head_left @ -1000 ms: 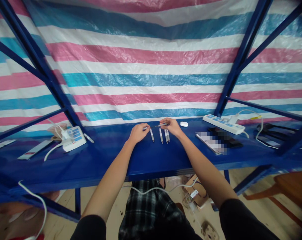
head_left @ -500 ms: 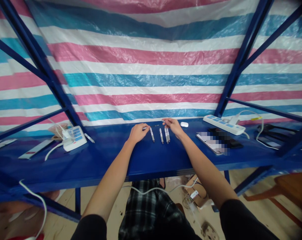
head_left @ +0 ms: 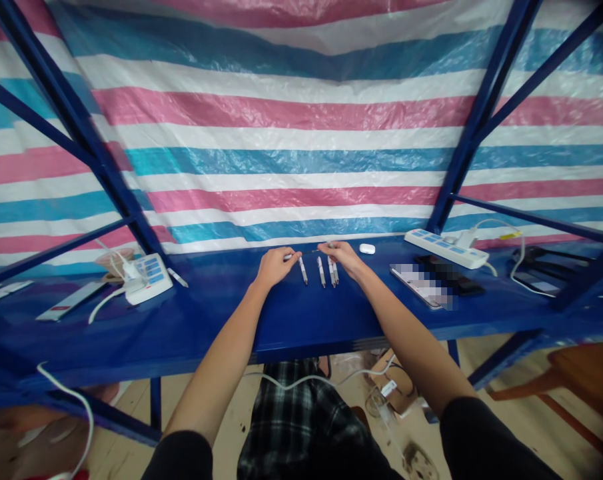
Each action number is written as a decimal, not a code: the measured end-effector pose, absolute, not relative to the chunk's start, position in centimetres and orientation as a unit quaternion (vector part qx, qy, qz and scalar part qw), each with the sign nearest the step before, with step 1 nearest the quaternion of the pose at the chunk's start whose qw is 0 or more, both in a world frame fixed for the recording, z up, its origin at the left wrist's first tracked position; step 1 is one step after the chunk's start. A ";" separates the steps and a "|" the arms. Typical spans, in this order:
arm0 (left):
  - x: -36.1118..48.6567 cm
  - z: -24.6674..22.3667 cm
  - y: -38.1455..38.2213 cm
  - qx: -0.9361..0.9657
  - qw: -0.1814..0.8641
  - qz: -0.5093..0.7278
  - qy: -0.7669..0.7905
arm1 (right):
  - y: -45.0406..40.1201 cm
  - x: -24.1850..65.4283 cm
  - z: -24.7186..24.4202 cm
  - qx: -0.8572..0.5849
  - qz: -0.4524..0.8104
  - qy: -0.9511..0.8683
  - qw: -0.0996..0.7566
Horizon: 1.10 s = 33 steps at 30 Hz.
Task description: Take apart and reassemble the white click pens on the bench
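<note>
My left hand [head_left: 277, 266] is closed around a white pen barrel [head_left: 288, 256], above the desk. My right hand [head_left: 343, 257] pinches a small light pen part [head_left: 326, 245], with the fingers covering most of it. Between the two hands shows a thin, dark, refill-like piece [head_left: 313, 251]; whether it touches either hand cannot be made out. White and grey pens lie close by: one pen [head_left: 304, 272] beside my left fingertips, another pen [head_left: 322, 272] in the middle, and a close pair of pens [head_left: 334, 273] under my right hand.
On the blue desk [head_left: 291, 320], a white earphone case [head_left: 366, 249] sits right of my hands. Farther right are phones [head_left: 414, 287] and a long power strip [head_left: 446, 249]. At left are another power strip [head_left: 154, 280], a loose pen [head_left: 178, 278] and a flat box [head_left: 71, 300]. Blue frame posts flank both sides.
My right hand has come down slightly and its fingers have drawn together, closer to the thin piece between the hands. My left hand and the lying pens stay where they were.
</note>
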<state>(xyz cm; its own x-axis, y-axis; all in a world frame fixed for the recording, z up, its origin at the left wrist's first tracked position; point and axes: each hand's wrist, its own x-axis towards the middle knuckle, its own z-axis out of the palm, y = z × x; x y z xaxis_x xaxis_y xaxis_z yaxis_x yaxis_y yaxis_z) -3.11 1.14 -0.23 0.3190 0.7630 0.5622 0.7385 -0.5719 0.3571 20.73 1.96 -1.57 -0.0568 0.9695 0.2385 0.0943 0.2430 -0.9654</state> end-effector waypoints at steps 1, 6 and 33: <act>-3.1 -0.2 1.1 0.811 0.018 0.358 0.461 | 2.0 20.7 -1.7 -0.454 0.414 -0.600 0.512; -3.0 -0.3 1.1 0.811 0.017 0.358 0.463 | 2.2 20.6 -2.2 -0.448 0.415 -0.613 0.502; -3.5 -1.1 2.5 0.853 0.044 0.325 0.407 | 2.9 21.1 -2.3 -0.468 0.375 -0.584 0.546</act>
